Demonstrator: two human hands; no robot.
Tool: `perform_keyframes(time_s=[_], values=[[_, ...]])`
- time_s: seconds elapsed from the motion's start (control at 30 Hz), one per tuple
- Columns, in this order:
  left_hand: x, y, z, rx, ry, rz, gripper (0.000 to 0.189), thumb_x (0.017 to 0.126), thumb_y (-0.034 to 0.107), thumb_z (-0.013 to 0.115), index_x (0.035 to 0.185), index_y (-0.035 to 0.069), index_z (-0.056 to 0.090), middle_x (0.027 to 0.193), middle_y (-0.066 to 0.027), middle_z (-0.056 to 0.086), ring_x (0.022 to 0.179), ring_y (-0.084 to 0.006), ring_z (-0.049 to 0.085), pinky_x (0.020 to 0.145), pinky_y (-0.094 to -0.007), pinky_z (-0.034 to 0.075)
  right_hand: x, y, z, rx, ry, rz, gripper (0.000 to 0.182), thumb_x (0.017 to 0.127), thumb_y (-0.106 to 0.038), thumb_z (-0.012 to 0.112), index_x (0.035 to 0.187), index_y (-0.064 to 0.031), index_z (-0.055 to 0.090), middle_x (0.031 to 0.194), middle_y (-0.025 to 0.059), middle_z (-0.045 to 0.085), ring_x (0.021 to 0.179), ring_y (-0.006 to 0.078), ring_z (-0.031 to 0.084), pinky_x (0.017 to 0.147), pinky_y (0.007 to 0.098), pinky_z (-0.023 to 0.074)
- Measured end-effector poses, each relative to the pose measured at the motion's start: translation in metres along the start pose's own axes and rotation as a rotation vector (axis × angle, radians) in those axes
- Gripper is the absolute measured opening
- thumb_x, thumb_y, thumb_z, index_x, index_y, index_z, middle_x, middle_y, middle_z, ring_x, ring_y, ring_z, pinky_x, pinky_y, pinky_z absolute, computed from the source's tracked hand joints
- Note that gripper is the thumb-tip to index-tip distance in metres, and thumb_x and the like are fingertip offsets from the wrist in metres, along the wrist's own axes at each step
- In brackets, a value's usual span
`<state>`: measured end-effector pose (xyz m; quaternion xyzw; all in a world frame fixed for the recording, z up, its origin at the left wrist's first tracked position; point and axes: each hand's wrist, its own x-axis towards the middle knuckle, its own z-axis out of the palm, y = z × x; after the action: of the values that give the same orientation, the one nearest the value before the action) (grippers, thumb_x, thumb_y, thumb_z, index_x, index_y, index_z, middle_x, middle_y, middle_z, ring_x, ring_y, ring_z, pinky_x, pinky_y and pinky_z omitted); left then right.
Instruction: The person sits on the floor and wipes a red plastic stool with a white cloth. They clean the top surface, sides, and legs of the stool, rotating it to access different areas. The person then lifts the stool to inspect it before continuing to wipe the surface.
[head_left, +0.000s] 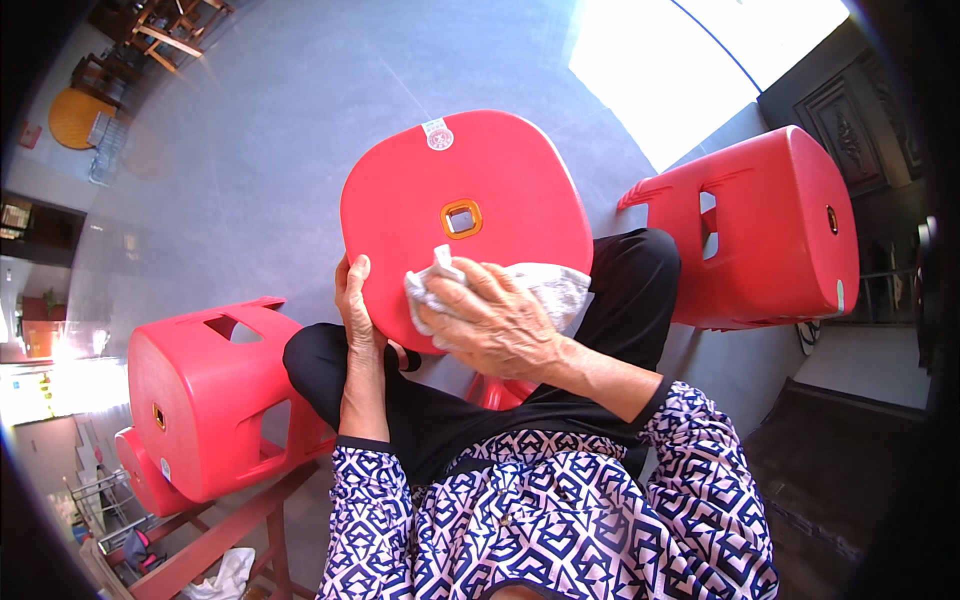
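In front of my knees stands a red plastic stool (517, 180) with a rounded square seat. A yellow-rimmed square hole (461, 218) marks the seat's middle, and a sticker (439, 135) sits by its far edge. My left hand (355, 307) grips the seat's left edge, thumb on top and fingers over the side. On the near part of the seat, my right hand (487, 319) presses a bunched white cloth (551, 289). The cloth spreads out to the right, past the seat's near right edge. The stool's legs are mostly hidden beneath the seat.
Another red stool (750, 225) stands to my right, close to my knee. At my left is a red stool (225, 397), with a smaller red stool (146, 472) beside it. A wooden frame (232, 532) and a white cloth (225, 577) lie at lower left.
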<state>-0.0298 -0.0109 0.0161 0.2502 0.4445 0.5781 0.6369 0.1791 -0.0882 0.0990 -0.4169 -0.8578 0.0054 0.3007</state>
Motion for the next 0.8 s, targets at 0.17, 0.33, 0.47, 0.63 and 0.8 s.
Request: perform_keyframes(time_s=[0.17,0.33,0.47,0.63,0.8], values=[[-0.006,0.007,0.005,0.074,0.023,0.007,0.044,0.093,0.025,0.062,0.127,0.001,0.05,0.118,-0.0131,0.059,0.107,-0.0223,0.06,0.091,-0.0365,0.051,-0.014,0.033,-0.024,-0.054,-0.096,0.106,0.046,0.076,-0.024,0.071,0.12,-0.0154,0.064,0.127,0.0112,0.053,0.124,0.0363,0.048,0.1,0.0492,0.0413],[-0.007,0.007,0.006,0.064,0.047,0.014,0.049,0.092,0.025,0.064,0.13,0.0,0.049,0.119,-0.0138,0.059,0.108,-0.0217,0.06,0.092,-0.036,0.051,-0.024,0.078,-0.037,-0.161,-0.093,0.242,0.045,0.078,-0.024,0.069,0.121,-0.0155,0.065,0.137,0.0101,0.05,0.132,0.0354,0.042,0.105,0.0501,0.036],[-0.007,0.003,0.011,0.04,0.09,0.045,0.052,0.091,0.026,0.066,0.133,0.0,0.049,0.12,-0.0134,0.06,0.109,-0.0208,0.059,0.094,-0.0349,0.049,-0.021,0.072,-0.033,-0.177,-0.134,0.183,0.044,0.08,-0.022,0.068,0.123,-0.0141,0.064,0.136,0.0106,0.051,0.134,0.0369,0.039,0.104,0.0493,0.0367],[-0.01,0.003,0.02,-0.023,0.132,0.032,0.045,0.098,0.027,0.057,0.133,0.001,0.049,0.122,-0.0126,0.06,0.11,-0.0194,0.059,0.095,-0.0341,0.048,0.017,0.032,-0.02,-0.046,-0.278,0.013,0.052,0.077,-0.02,0.07,0.127,-0.0115,0.059,0.135,0.0124,0.049,0.135,0.036,0.039,0.109,0.048,0.0367],[-0.002,-0.01,0.004,-0.124,-0.039,0.028,0.05,0.104,0.042,0.036,0.135,0.005,0.048,0.126,-0.0111,0.058,0.114,-0.0218,0.057,0.099,-0.0354,0.045,0.057,0.011,0.016,0.159,-0.298,-0.095,0.053,0.076,-0.016,0.07,0.129,-0.0154,0.06,0.14,0.0098,0.046,0.137,0.0352,0.037,0.11,0.0487,0.0364]])
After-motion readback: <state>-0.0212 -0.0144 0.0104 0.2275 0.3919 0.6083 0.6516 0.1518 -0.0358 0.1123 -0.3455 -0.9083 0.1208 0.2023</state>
